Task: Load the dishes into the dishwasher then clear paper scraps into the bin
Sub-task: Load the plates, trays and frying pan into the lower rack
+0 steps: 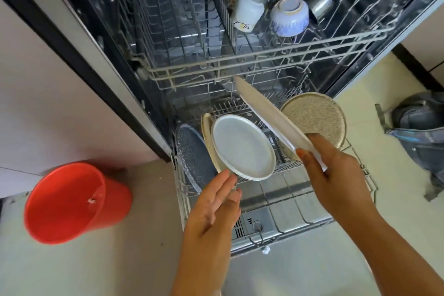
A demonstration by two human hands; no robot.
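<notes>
The dishwasher stands open with its lower rack [355,214] pulled out. My right hand [336,170] grips a white plate [264,113] by its near edge, held edge-on and tilted over the rack. A pale grey plate [243,148] stands upright in the rack, with a cream plate [206,134] and a speckled blue plate [192,158] to its left. A speckled beige plate [317,115] stands to the right. My left hand [216,204] hovers with straight fingers just below the grey plate's rim, holding nothing.
The upper rack [264,60] holds several upturned cups and bowls [289,15] and steel cups. A red bin [72,202] sits on the floor to the left. A grey backpack [418,132] lies on the floor at right. A small paper scrap [265,250] lies on the dishwasher door.
</notes>
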